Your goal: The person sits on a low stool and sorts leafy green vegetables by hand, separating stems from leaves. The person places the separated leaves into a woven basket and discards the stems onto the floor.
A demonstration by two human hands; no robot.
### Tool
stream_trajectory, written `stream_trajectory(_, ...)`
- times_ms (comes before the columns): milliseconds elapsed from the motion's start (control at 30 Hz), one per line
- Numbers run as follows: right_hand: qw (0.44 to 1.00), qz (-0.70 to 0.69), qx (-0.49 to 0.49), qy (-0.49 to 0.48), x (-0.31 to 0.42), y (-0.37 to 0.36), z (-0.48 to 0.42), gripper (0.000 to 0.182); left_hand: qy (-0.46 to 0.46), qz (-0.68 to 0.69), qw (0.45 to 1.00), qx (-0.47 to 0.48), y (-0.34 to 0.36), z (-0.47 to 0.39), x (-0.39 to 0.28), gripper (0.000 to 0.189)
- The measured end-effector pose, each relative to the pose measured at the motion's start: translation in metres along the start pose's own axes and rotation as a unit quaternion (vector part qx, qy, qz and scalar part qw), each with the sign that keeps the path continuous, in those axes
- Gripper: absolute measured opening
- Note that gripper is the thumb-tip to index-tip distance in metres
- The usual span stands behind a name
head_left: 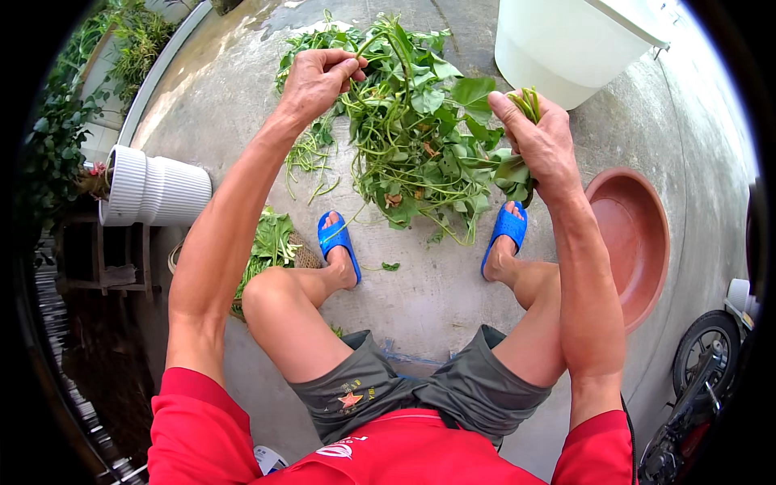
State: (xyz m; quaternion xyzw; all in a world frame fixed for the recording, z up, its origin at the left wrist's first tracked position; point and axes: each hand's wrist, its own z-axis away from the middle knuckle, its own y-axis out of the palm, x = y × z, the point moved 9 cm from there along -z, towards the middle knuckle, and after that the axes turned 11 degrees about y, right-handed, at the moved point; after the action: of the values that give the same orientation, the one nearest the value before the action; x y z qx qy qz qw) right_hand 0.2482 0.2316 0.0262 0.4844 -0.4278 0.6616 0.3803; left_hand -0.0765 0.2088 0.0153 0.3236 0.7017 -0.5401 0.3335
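Note:
My left hand (327,79) pinches a green vine stem (394,45) between thumb and fingers, over the top left of a leafy heap. At the upper right, my right hand (536,133) is closed around a bunch of leafy green stems (528,104), with broad leaves hanging below the fist. Between and below both hands, a tangled heap of leafy green vines (418,139) lies on the concrete floor, with a few brown, withered leaves in it. Several loose thin stems (309,151) lie at the heap's left side.
A reddish-brown plastic basin (661,242) stands at my right, beyond my forearm. Behind it is a large whitish tub (551,54). A woven basket (308,253) with greens is beside my left leg. White ribbed pots (182,189) stand at left; a motorcycle wheel (706,351) shows at lower right.

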Motion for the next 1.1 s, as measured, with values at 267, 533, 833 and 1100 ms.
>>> stream_trajectory(267, 0.99, 0.058, 0.067, -0.106, 0.017, 0.064, 0.014, 0.024, 0.094, 0.064, 0.993, -0.016, 0.013, 0.025, -0.131, 0.022)
stream_trajectory(533, 0.994, -0.078, 0.063, -0.054, 0.002, 0.078, -0.009, 0.021, 0.112, 0.139, 0.984, -0.019, 0.063, 0.025, -0.144, 0.019)
stream_trajectory(833, 0.996, -0.078, 0.024, -0.02, 0.005, 0.056, -0.016, 0.017, 0.025, -0.149, 0.983, -0.106, 0.065, 0.088, -0.032, 0.088)
stream_trajectory(1100, 0.983, -0.16, -0.076, 0.036, -0.02, -0.003, -0.036, 0.011, -0.164, -0.137, 0.976, -0.047, 0.13, 0.114, 0.049, 0.047)
